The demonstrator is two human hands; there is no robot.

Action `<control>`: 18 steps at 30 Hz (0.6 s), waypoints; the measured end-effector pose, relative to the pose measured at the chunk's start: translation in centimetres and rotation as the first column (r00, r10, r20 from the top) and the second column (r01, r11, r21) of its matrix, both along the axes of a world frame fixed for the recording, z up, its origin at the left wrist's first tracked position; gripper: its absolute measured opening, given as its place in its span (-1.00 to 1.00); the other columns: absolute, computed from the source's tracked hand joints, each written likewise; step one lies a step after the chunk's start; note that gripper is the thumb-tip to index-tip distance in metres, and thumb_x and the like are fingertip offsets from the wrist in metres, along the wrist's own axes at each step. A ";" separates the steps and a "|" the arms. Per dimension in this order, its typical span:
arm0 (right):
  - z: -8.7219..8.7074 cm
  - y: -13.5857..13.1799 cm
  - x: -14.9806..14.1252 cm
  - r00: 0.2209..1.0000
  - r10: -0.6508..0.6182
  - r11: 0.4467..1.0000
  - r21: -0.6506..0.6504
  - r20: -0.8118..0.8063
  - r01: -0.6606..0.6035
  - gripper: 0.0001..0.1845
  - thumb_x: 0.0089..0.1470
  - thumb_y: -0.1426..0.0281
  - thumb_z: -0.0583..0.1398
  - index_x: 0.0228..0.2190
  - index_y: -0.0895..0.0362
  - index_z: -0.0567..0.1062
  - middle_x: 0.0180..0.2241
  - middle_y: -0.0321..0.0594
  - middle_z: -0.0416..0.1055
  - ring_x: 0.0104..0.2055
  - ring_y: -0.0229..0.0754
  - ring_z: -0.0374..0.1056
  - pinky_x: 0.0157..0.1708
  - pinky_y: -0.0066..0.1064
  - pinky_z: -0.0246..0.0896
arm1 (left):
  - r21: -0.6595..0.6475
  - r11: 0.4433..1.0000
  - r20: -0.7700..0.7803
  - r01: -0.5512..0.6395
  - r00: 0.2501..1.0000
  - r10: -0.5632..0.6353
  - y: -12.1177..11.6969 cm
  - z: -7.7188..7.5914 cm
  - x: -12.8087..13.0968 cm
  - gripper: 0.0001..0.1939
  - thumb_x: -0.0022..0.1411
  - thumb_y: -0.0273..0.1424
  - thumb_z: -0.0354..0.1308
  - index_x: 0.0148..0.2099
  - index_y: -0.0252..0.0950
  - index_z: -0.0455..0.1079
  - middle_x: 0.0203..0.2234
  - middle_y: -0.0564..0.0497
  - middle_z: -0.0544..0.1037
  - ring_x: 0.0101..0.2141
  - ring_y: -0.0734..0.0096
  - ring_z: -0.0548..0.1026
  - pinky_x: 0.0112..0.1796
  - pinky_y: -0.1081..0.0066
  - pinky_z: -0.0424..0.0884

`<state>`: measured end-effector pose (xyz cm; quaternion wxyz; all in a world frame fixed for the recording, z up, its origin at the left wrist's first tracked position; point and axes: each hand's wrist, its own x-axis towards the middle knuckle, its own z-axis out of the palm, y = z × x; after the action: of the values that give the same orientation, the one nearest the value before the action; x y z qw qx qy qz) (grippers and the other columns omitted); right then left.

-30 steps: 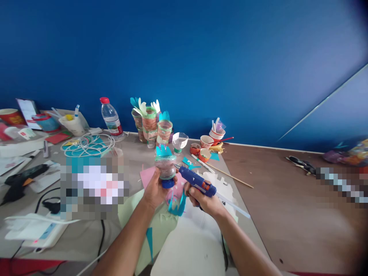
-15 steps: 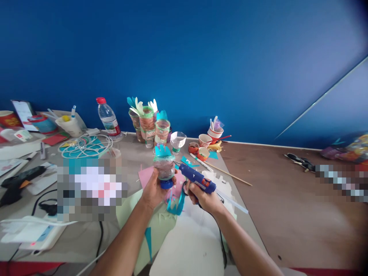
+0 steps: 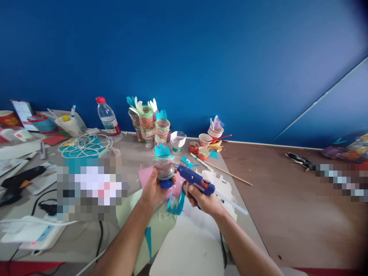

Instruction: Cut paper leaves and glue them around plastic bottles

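Note:
My left hand (image 3: 153,189) is wrapped round a cut plastic bottle top (image 3: 164,168), held cap down, its blue cap (image 3: 166,184) at the bottom and blue paper petals at its rim. A blue glue gun (image 3: 195,179) is gripped in my right hand (image 3: 201,197), a clear glue stick (image 3: 232,203) sticking out of its back. The nozzle points at the bottle's right side; whether it touches, I cannot tell. Below them lie blue cut paper (image 3: 176,205) and pink paper (image 3: 146,178).
Several decorated bottle pots (image 3: 146,122) stand by the wall, a cut clear bottle top (image 3: 177,142) beside them. Paper cups (image 3: 205,139), a wooden stick (image 3: 232,174) and a water bottle (image 3: 107,119) are farther out. A power strip (image 3: 43,235) and black glue gun (image 3: 21,182) lie left.
The glue gun has shifted slightly left and down along the bottle's side, its nozzle now lower. My left hand and the bottle top have barely moved.

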<state>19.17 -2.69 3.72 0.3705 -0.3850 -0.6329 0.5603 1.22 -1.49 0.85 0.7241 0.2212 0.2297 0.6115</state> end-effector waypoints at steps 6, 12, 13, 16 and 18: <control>-0.4 0.2 0.1 0.998 -0.052 0.999 -0.015 0.027 0.052 -0.52 0.05 0.01 0.08 -0.64 0.12 0.26 -0.74 -0.40 0.18 -0.71 -0.39 0.11 -0.64 -0.50 0.07 | 0.011 1.000 -0.009 0.001 1.000 -0.001 -0.1 0.3 0.0 -0.49 0.04 -0.04 0.24 -0.14 -0.38 0.46 -0.35 -0.12 0.59 -0.45 0.31 0.53 -0.39 0.35 0.45; -0.5 -0.1 -0.1 1.000 0.013 1.000 -0.015 0.013 -0.012 -0.49 0.04 -0.03 0.08 -0.66 0.12 0.25 -0.75 -0.40 0.18 -0.72 -0.40 0.09 -0.66 -0.52 0.03 | -0.005 1.000 -0.003 -0.017 1.000 0.017 0.0 0.6 -0.1 -0.55 0.05 -0.06 0.24 -0.21 -0.36 0.46 -0.45 -0.06 0.57 -0.49 0.32 0.52 -0.41 0.36 0.46; -0.4 -0.2 -0.1 1.000 0.016 1.000 -0.021 0.008 -0.016 -0.49 0.03 -0.03 0.09 -0.65 0.12 0.25 -0.75 -0.40 0.18 -0.72 -0.40 0.09 -0.66 -0.52 0.03 | -0.018 1.000 0.003 -0.020 1.000 0.020 0.1 0.6 -0.1 -0.57 0.06 -0.07 0.23 -0.22 -0.36 0.45 -0.44 -0.06 0.57 -0.48 0.33 0.52 -0.40 0.36 0.46; -0.3 -0.2 -0.2 1.000 0.010 1.000 -0.015 0.006 -0.010 -0.49 0.03 -0.04 0.09 -0.65 0.11 0.25 -0.75 -0.40 0.19 -0.72 -0.39 0.09 -0.66 -0.52 0.03 | -0.037 0.999 0.022 -0.022 0.999 0.023 0.0 0.4 0.0 -0.59 0.10 -0.09 0.21 -0.20 -0.36 0.45 -0.43 -0.06 0.57 -0.47 0.33 0.53 -0.39 0.37 0.46; -0.4 -0.1 -0.1 1.000 -0.011 1.000 0.002 0.011 0.011 -0.49 0.04 -0.03 0.08 -0.66 0.11 0.26 -0.76 -0.40 0.18 -0.72 -0.39 0.09 -0.66 -0.51 0.04 | -0.021 1.000 0.022 -0.014 1.000 0.015 0.0 0.4 0.0 -0.56 0.09 -0.08 0.21 -0.18 -0.36 0.45 -0.41 -0.08 0.58 -0.46 0.32 0.53 -0.40 0.37 0.45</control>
<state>19.04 -2.78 3.34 0.3707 -0.3909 -0.6334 0.5555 1.24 -1.51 1.20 0.7244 0.2051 0.2298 0.6167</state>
